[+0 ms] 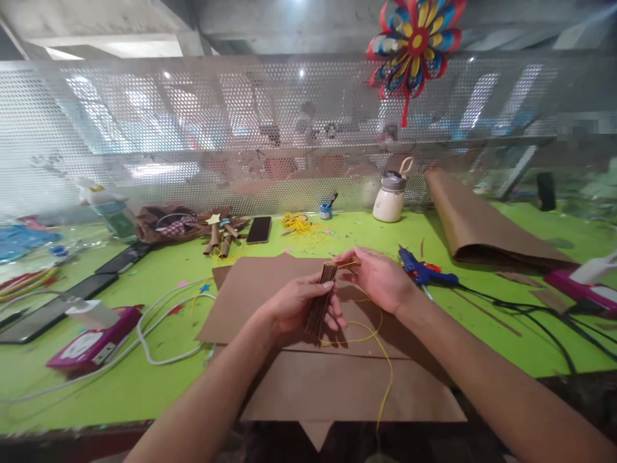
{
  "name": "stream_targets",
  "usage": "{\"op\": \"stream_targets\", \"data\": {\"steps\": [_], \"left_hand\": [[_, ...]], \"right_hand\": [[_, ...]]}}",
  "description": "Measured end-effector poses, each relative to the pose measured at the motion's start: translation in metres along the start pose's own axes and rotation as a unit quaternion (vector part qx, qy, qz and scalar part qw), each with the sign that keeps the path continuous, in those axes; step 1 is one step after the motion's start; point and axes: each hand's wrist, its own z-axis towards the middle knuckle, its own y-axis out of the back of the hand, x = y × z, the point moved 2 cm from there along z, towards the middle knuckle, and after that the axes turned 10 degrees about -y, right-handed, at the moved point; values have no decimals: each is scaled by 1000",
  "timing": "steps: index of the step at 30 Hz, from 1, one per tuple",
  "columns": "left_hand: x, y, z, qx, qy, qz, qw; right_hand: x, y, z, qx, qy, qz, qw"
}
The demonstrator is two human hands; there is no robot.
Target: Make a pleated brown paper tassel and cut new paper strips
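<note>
My left hand [308, 302] is closed round a narrow folded stack of brown paper [319, 305], its pleated edges facing up. At the stack's far end, my right hand [373, 276] pinches a thin yellow string [389, 373]. The string runs across the top of the stack, loops beside it and hangs down over the near table edge. Beneath both hands lie flat brown paper sheets [270, 296], one with a pointed corner past the table edge. What the right fingertips do behind the stack is partly hidden.
A blue glue gun [424, 267] with a black cable lies right of the hands. Around are a folded brown paper [482, 222], a cream bottle [389, 199], a phone [259, 229], a yellow string heap [299, 224] and a purple power strip [96, 341] with white cable.
</note>
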Motion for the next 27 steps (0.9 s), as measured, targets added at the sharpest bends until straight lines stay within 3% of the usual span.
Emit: {"op": "stream_targets", "data": {"steps": [5, 11, 18, 22, 27], "left_hand": [[-4, 6, 3, -94, -46, -37, 994], [-12, 17, 4, -215, -103, -90, 967], [-16, 21, 0, -200, -112, -24, 973], [-13, 21, 1, -174, -101, 31, 979], [-8, 22, 1, -176, -64, 89, 978]], "right_hand": [[14, 8, -2, -47, -27, -35, 998], [51, 12, 10, -73, 46, -92, 992], [69, 18, 30, -63, 59, -108, 990], [79, 24, 33, -68, 49, -73, 994], [93, 28, 31, -63, 91, -62, 992]]}}
